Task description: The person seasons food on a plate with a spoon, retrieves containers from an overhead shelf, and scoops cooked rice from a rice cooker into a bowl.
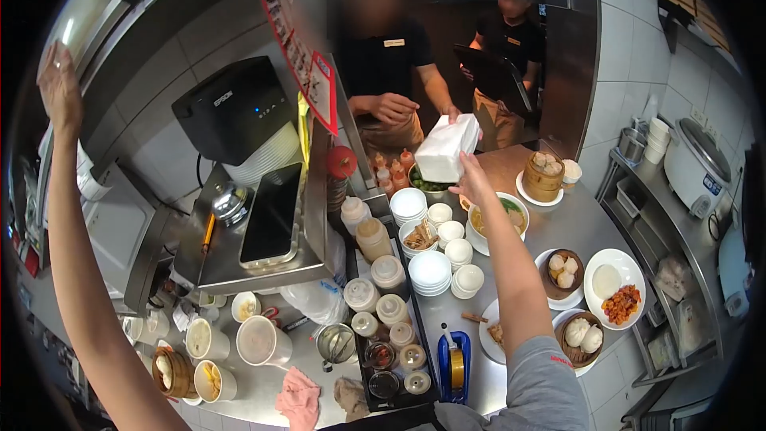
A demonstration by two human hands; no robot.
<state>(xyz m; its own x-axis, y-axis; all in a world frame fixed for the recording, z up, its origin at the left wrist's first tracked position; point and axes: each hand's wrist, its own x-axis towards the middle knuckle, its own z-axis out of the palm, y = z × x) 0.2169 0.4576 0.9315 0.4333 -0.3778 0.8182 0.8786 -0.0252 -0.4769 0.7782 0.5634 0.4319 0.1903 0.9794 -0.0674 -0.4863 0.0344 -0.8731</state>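
Observation:
My right hand (476, 181) reaches over the counter, closed on the near right side of a white box-shaped packet (447, 150). A person across the pass also has a hand (452, 112) on the packet's far edge. Under my right forearm stands a bowl of soup (513, 209) with greens. Raised at the far upper left, my left hand (61, 88) has its fingers stretched out and holds nothing that shows. It is close to a metal-edged frame (112, 24); whether they touch I cannot tell.
Several sauce bottles (388, 273) stand in a black tray (435, 387) beside stacked white bowls (431, 269). Bamboo steamers (545, 183) and a plate of rice (597, 278) sit to the right. A printer (231, 100) and phone (273, 215) occupy the left shelf. Another person (511, 48) holds a dark tray.

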